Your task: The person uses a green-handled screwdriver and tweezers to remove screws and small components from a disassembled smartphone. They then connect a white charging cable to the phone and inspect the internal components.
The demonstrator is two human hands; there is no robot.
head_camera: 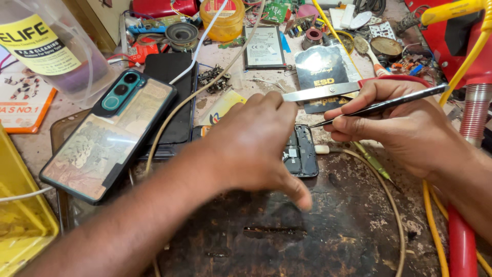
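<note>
My left hand (256, 146) lies palm down over an opened phone (301, 151), pressing it to the worn dark mat (307, 225); only the phone's right end with bare circuitry shows. My right hand (394, 123) pinches thin black tweezers (379, 106), their tip hovering just above the phone's top right corner. Whether the tip touches the phone I cannot tell.
A phone in a patterned case (102, 138) lies at left over a black slab (171, 97). Scissors with red handles (328, 91), a flat battery (264, 47), a black pouch (323, 72), a clear bottle (46, 46), a yellow bin (20, 220), beige cable (389, 205) and yellow cords (435, 231) crowd around.
</note>
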